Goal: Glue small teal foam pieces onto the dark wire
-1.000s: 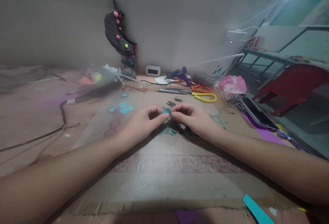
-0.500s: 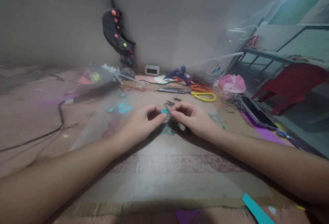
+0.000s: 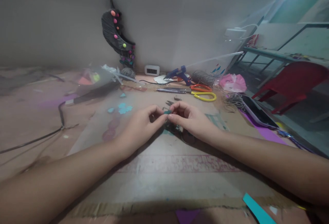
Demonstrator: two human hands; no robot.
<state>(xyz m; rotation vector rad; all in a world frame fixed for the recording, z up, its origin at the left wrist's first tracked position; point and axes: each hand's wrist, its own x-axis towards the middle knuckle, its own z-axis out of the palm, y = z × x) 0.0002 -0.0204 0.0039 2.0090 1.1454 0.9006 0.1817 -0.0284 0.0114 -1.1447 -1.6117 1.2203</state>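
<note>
My left hand (image 3: 144, 124) pinches a small teal paper piece (image 3: 167, 112) between thumb and fingertips above the middle of the board. From the other side, my right hand (image 3: 194, 119) closes its thumb and fingers on the same piece, and the fingertips of both hands almost meet. The piece's exact shape is mostly covered by the fingers. Just behind the fingertips show the pointed metal blades (image 3: 169, 103) of what looks like small scissors, partly hidden by my hands. Light-blue paper cutouts (image 3: 124, 108) lie on the board left of my left hand.
At the back are a blue glue gun (image 3: 178, 74), yellow-handled scissors (image 3: 204, 96), a white digital clock (image 3: 152, 70) and grey yarn (image 3: 203, 78). A phone (image 3: 259, 111) lies right. A teal strip (image 3: 258, 208) crosses the near edge. A dark cord (image 3: 31, 141) runs left.
My right fingertips have moved slightly left to meet the left ones on the teal piece. The piece has turned and now looks darker, with less of it showing.
</note>
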